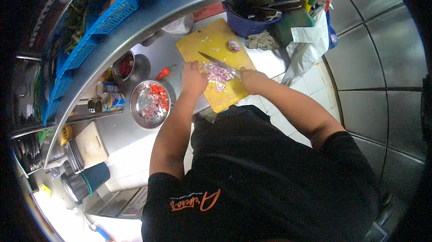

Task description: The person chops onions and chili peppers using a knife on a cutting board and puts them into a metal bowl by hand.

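A yellow cutting board (219, 39) lies on the steel counter before me, with a heap of chopped red onion (221, 77) near its middle. My right hand (252, 80) grips the handle of a kitchen knife (219, 63), whose blade slants over the onion, tip towards the upper left. At the board's left edge my left hand (194, 78) rests beside the heap; whether it holds anything cannot be told. A piece of red onion (234, 45) sits on the board's upper right. Left of the board are a red chili pepper (164, 72) and a steel bowl (134, 109) of chopped red pepper and onion.
A metal shelf edge (162, 4) with blue plastic baskets (114, 14) curves above the counter. Behind the board stands a blue tub (238, 22) of utensils, next to a crumpled cloth (262, 40). Tin cans (113, 101) and another steel bowl (130, 54) are at left.
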Demonstrator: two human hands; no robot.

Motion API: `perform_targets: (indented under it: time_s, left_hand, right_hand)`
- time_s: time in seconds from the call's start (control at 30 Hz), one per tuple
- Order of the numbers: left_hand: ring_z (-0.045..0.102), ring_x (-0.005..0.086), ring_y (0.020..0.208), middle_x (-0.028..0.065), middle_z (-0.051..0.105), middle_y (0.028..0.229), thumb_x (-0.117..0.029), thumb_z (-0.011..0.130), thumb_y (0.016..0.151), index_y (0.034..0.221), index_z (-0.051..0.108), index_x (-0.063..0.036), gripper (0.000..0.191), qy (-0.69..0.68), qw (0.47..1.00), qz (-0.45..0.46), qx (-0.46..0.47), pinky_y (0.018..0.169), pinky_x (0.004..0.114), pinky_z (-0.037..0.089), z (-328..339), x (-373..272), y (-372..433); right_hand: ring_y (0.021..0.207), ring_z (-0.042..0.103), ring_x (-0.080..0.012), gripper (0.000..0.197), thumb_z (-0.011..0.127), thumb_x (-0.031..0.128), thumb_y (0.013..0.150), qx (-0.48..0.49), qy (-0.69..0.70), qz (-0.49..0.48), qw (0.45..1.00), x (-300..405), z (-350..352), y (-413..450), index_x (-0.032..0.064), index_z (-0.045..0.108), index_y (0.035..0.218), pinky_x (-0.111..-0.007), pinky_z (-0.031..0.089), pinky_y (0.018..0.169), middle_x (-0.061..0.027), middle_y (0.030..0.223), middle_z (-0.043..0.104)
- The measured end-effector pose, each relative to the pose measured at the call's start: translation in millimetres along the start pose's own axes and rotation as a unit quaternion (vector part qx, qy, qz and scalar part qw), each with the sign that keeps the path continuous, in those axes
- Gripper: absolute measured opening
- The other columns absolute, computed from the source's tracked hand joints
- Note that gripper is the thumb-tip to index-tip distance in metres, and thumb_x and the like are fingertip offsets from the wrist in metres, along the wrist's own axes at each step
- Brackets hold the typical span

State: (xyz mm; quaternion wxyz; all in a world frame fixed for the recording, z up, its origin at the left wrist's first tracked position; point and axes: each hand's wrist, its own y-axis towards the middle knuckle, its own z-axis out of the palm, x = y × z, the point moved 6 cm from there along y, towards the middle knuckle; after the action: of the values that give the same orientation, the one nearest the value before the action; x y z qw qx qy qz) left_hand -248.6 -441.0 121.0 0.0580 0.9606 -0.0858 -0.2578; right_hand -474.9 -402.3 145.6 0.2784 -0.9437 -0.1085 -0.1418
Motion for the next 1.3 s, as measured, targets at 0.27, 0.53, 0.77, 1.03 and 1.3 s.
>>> perform_targets:
  time_s: [0.27,0.53,0.77,1.03,1.3]
  left_hand:
    - [0.065,0.0379,0.106,0.0188,0.068,0.114,-0.014,0.069,0.082,0.112,0.07,-0.005,0.031,-0.054,0.993,0.004,0.109,0.092,0.045,0.053,14,-17,14]
    - [0.064,0.0381,0.103,0.0165,0.066,0.11,-0.011,0.066,0.083,0.107,0.07,-0.0077,0.025,-0.071,0.993,0.08,0.042,0.088,0.046,0.053,19,-14,9]
    - [0.063,0.041,0.099,0.02,0.066,0.105,-0.012,0.068,0.082,0.109,0.068,-0.0045,0.028,-0.061,0.993,0.053,0.089,0.088,0.048,0.052,20,-17,1]
    - [0.064,0.0397,0.097,0.0165,0.065,0.103,-0.013,0.066,0.084,0.103,0.07,-0.0071,0.02,-0.032,0.997,0.037,0.058,0.084,0.049,0.053,14,-11,-4]
    - [0.063,0.0404,0.102,0.0201,0.064,0.108,-0.015,0.068,0.084,0.107,0.068,-0.003,0.026,-0.07,0.995,0.052,0.055,0.09,0.048,0.052,15,-16,-3]
  right_hand:
    - [0.098,0.072,-0.0383,0.04,0.07,0.014,0.076,0.053,-0.084,-0.054,0.994,14,-13,40,-0.0063,0.065,0.11,-0.045,0.058,0.081,-0.0269,0.105,0.071]
    - [0.099,0.071,-0.04,0.047,0.071,0.003,0.071,0.028,-0.055,-0.045,0.997,39,-27,40,-0.0049,0.062,0.117,-0.046,0.058,0.079,-0.0263,0.104,0.072]
    - [0.105,0.07,-0.0377,0.023,0.062,0.004,0.081,-0.01,0.066,0.045,0.997,21,10,24,-0.0033,0.067,0.102,-0.048,0.056,0.086,-0.0269,0.105,0.071]
    - [0.104,0.07,-0.0385,0.038,0.061,0.007,0.083,0.137,-0.044,-0.018,0.989,24,1,27,-0.0022,0.059,0.12,-0.047,0.056,0.087,-0.0277,0.11,0.07]
    - [0.107,0.068,-0.0409,0.037,0.053,0.011,0.091,0.11,-0.123,-0.107,0.981,34,-12,53,-0.0054,0.054,0.124,-0.048,0.053,0.09,-0.0266,0.114,0.069]
